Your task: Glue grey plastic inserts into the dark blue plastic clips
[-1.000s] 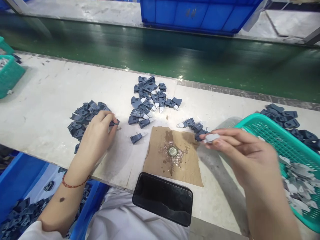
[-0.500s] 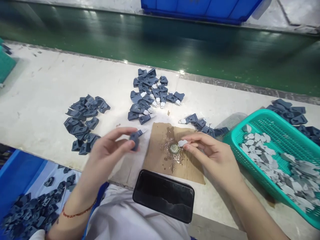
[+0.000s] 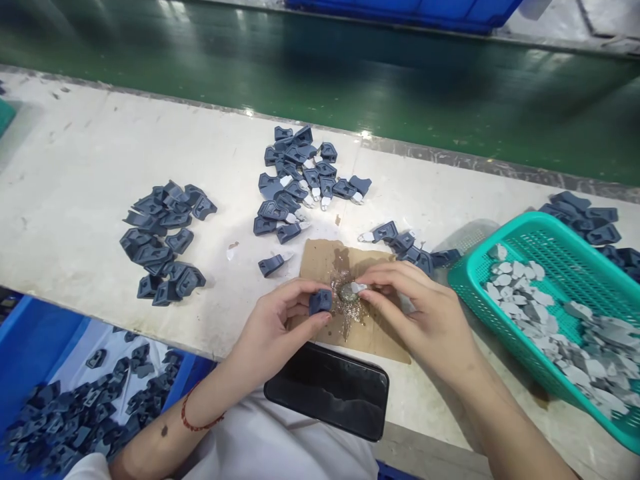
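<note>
Between the thumb and fingers of my left hand (image 3: 283,320) is a dark blue-grey plastic part (image 3: 321,302), just left of a round glittery spot (image 3: 349,292) on a brown cardboard piece (image 3: 320,257). My right hand (image 3: 417,303) pinches a small light grey piece (image 3: 358,287) at the right edge of that spot. A dark part with a pale tip (image 3: 271,265) lies alone on the table, left of the cardboard. Beyond it is a pile of dark parts (image 3: 295,180), several with pale tips.
A green basket (image 3: 505,327) of light grey pieces stands at the right. Dark parts (image 3: 160,240) are heaped at the left, above a blue bin (image 3: 30,347). A black phone (image 3: 327,390) lies near me. Behind the table runs a green belt (image 3: 320,73).
My left hand has moved right, now with a different dark part in it; a pale-tipped part lies on the table where it was. My right hand's grey piece has shifted left onto the glittery spot.
</note>
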{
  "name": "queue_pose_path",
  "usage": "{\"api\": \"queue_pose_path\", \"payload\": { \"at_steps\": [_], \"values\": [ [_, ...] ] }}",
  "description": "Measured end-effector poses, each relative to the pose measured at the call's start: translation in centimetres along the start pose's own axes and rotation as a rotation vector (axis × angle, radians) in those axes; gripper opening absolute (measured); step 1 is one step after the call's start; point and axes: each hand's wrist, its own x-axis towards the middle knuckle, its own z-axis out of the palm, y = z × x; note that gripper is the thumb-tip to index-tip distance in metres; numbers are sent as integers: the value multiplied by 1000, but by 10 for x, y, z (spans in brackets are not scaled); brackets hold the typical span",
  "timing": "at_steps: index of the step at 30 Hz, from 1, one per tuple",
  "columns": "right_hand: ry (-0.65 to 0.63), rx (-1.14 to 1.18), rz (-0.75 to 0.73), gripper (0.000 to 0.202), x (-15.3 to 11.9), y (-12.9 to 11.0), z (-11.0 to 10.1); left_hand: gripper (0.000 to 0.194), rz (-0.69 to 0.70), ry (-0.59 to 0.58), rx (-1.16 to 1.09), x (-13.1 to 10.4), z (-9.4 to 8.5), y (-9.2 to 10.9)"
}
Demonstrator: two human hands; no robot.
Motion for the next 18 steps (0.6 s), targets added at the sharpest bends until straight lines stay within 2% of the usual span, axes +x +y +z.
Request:
{"api": "queue_pose_path", "payload": {
  "at_steps": [5,11,14,18],
  "values": [
    [-40,-10,-32,11,0,0,0,19,147,28,124,0,0,-6],
    [-17,10,3,8,-2,-1,3,19,250,11,247,1,-2,-14],
    [6,95,157,6,-2,-3,3,19,371,18,364,2,-2,-19],
    [78,410,442,2,-3,-9,2,19,419,32,429,4,-1,-20]
  ]
}}
